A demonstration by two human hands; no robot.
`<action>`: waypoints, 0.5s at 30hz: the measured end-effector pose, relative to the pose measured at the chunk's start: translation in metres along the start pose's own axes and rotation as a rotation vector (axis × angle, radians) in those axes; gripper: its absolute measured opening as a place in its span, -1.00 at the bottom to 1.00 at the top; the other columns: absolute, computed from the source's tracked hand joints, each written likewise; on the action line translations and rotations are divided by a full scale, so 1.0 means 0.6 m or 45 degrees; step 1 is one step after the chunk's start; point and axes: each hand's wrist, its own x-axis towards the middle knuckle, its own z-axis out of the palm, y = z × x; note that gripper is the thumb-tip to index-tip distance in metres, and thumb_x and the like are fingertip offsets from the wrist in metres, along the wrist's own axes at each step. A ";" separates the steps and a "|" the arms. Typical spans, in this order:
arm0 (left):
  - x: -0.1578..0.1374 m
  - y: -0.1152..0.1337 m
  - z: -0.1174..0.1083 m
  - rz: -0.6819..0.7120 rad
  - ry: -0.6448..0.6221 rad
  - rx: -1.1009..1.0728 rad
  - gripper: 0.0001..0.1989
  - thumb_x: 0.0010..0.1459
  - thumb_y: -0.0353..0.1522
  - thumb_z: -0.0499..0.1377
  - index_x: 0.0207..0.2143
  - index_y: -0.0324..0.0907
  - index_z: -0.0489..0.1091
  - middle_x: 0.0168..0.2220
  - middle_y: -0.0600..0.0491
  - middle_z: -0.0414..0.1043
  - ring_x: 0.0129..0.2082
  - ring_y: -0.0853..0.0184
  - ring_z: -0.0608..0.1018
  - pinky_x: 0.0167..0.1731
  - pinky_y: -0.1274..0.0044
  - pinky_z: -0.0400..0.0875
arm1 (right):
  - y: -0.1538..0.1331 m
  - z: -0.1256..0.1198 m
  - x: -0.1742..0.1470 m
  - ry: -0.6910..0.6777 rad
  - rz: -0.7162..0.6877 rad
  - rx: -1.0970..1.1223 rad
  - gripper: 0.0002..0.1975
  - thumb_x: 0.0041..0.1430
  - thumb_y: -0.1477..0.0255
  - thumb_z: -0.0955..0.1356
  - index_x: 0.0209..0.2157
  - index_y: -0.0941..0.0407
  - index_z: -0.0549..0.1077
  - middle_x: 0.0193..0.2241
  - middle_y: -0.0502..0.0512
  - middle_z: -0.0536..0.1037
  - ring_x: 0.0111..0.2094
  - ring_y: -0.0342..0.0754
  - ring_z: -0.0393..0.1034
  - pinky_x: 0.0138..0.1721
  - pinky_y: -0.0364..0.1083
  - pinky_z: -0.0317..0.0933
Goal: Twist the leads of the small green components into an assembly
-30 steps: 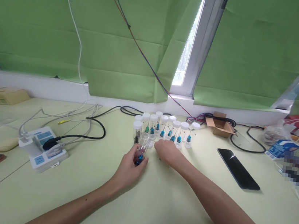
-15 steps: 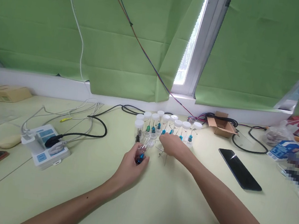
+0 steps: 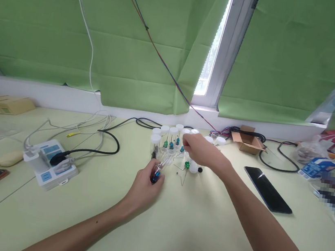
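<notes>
Blue-ended clear pieces (image 3: pixel 156 176) are sitting in the left hand (image 3: pixel 144 182), fingers curled round them, just in front of the white-capped tubes (image 3: pixel 172 137); above those tubes the right hand (image 3: pixel 194 148) is bending inward, its hold hidden from me; moving lightly is probably best against toppling

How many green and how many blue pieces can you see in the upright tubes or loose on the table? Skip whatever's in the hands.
Green pieces: 2 (one in a tube, one loose on the table)
Blue pieces: 3 (all in upright tubes)
Total: 5 visible; the right hand blocks part of the group, so there may be more.
</notes>
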 end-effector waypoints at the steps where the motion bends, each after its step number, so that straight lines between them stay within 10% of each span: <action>1: 0.000 0.000 0.000 0.010 0.003 0.015 -0.87 0.11 -0.33 0.11 -0.25 -0.10 0.26 -0.53 0.19 0.22 -0.52 0.38 0.25 -0.50 0.57 0.15 | 0.002 -0.010 -0.005 0.048 -0.013 0.065 -0.85 0.22 0.63 0.20 -0.38 0.15 0.31 -0.39 0.08 0.40 -0.45 -0.15 0.22 -0.51 -0.16 -0.06; 15: -0.006 0.006 0.001 0.082 -0.112 0.118 -0.84 0.17 -0.32 0.06 -0.17 -0.10 0.23 -0.51 0.18 0.17 -0.52 0.38 0.24 -0.50 0.56 0.14 | 0.007 -0.037 -0.021 -0.129 -0.379 0.429 -0.87 0.14 0.61 0.26 -0.46 0.14 0.31 -0.50 -0.05 0.42 -0.47 -0.20 0.25 -0.48 -0.21 0.03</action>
